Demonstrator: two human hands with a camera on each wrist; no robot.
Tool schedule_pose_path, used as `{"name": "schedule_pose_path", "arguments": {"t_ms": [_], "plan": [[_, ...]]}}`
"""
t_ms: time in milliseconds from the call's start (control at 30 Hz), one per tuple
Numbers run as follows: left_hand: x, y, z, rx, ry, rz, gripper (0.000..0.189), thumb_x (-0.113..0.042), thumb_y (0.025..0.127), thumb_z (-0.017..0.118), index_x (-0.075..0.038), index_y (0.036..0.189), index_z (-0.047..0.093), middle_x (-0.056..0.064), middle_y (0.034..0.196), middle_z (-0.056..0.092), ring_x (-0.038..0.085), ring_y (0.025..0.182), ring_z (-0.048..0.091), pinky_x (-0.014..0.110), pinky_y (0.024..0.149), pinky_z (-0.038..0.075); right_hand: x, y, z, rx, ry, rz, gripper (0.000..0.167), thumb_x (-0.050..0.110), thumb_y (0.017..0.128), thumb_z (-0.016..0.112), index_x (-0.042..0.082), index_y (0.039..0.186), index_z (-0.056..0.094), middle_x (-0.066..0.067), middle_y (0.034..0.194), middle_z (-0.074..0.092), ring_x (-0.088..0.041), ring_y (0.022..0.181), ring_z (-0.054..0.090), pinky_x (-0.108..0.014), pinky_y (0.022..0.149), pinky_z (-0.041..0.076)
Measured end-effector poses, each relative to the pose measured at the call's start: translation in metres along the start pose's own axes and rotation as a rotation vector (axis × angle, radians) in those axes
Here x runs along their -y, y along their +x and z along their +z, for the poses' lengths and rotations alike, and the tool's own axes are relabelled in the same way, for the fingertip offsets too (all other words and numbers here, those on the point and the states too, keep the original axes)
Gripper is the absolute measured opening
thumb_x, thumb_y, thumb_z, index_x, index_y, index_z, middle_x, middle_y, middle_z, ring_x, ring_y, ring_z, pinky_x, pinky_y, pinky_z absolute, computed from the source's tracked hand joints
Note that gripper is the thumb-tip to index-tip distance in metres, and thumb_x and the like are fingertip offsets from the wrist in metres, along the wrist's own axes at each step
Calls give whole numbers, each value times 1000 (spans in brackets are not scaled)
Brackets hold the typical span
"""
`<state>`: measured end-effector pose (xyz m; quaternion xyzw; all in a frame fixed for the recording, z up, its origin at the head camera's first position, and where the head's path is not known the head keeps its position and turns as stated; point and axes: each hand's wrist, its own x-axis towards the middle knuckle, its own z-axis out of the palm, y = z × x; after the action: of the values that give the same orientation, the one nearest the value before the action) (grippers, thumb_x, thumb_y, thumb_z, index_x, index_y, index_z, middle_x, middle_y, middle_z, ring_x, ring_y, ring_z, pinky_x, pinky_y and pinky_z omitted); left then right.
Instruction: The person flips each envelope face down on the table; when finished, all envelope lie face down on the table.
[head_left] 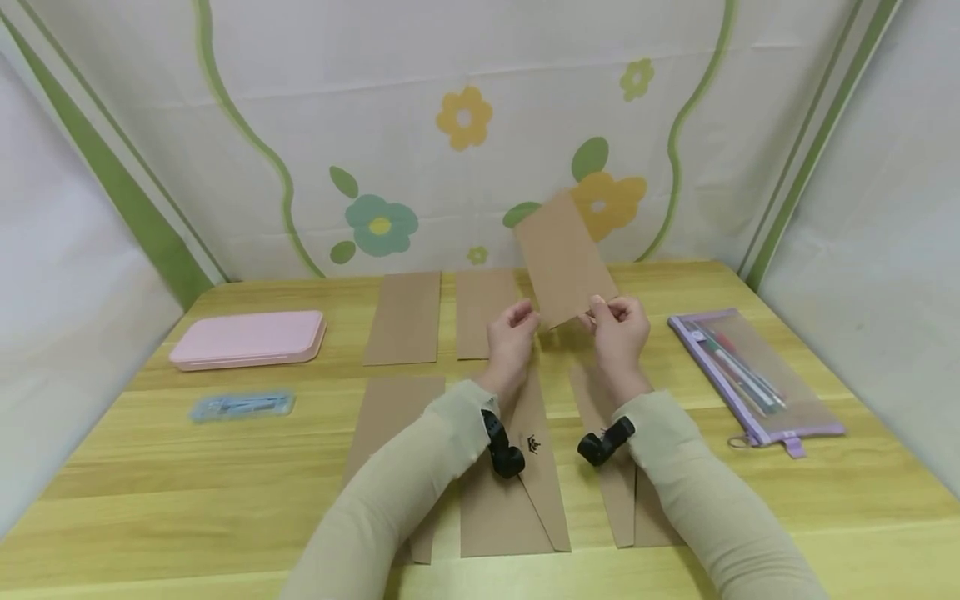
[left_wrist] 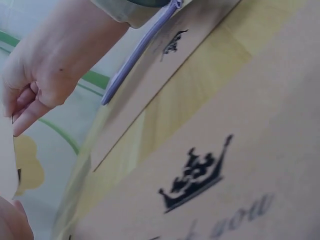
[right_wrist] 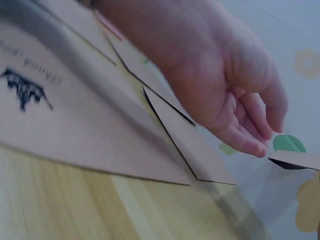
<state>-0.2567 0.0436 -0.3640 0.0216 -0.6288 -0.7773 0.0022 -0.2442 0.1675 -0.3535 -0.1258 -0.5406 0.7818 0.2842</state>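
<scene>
My right hand [head_left: 621, 340] pinches a plain brown paper envelope [head_left: 566, 258] by its lower right corner. The envelope is raised and tilted in front of the patterned cloth. Close to its lower left corner is my left hand [head_left: 512, 343], its fingers loosely bent and a small gap between fingertips and paper in the right wrist view. Under my forearms lie a middle envelope [head_left: 487, 525] and a right envelope [head_left: 611, 492], each with a slanted flap. A black crown print [left_wrist: 192, 175] with lettering shows on a flap in the left wrist view.
Two plain brown pieces [head_left: 402, 318] lie at the table's back, and another envelope [head_left: 390, 408] is partly under the left sleeve. A pink case [head_left: 247, 339] and a small blue packet [head_left: 242, 406] sit left. On the right is a purple-edged pen pouch [head_left: 757, 375].
</scene>
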Motion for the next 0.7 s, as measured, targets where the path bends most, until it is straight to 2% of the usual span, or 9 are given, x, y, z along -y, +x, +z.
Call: {"name": "schedule_pose_path", "arguments": {"t_ms": [133, 233, 333, 467, 600, 667, 700], "plan": [[3, -2, 3, -3, -6, 4, 36, -1, 86, 60, 0, 121, 59, 11, 119, 61, 20, 112, 55, 29, 95, 45, 0, 1, 0, -44, 125, 147, 19, -3, 85, 60, 5, 79, 44, -7, 88, 49, -12, 70, 57, -22, 68, 55], [5, -3, 5, 0, -13, 13, 35, 1, 84, 60, 0, 120, 60, 12, 117, 62, 19, 109, 56, 27, 91, 47, 1, 2, 0, -72, 181, 222, 19, -5, 86, 58, 3, 78, 43, -8, 95, 47, -13, 72, 55, -23, 70, 55], [6, -4, 5, 8, -22, 1, 36, 1, 84, 60, -2, 120, 60, 11, 114, 62, 17, 103, 56, 25, 87, 49, 0, 1, 0, -98, 234, 267, 20, -7, 86, 57, 2, 76, 42, -8, 95, 46, -13, 71, 55, -24, 70, 55], [5, -5, 6, 11, -24, -12, 36, 2, 84, 60, -3, 120, 60, 10, 112, 61, 14, 98, 55, 23, 83, 50, -1, 1, 0, -108, 267, 284, 21, -7, 87, 56, 3, 76, 41, -7, 91, 47, -13, 69, 55, -24, 68, 55], [3, -3, 6, 13, -20, -17, 37, 4, 83, 59, -2, 120, 60, 12, 111, 61, 15, 98, 56, 25, 84, 50, 1, 5, -4, -68, 235, 302, 19, -7, 84, 60, 3, 82, 44, -8, 90, 51, -14, 69, 58, -23, 66, 55], [3, -2, 5, 17, -20, -16, 37, 5, 83, 59, -2, 120, 60, 12, 111, 60, 16, 98, 56, 28, 86, 50, 4, 9, -9, -5, 175, 315, 23, -7, 82, 63, 2, 97, 47, -8, 87, 53, -13, 67, 60, -22, 64, 55], [2, -1, 4, 20, -18, -11, 37, 6, 83, 58, -1, 120, 60, 13, 111, 60, 16, 98, 56, 29, 87, 50, 6, 11, -13, 46, 118, 316, 32, -6, 82, 64, 2, 107, 47, -7, 86, 54, -13, 67, 61, -22, 64, 55]]}}
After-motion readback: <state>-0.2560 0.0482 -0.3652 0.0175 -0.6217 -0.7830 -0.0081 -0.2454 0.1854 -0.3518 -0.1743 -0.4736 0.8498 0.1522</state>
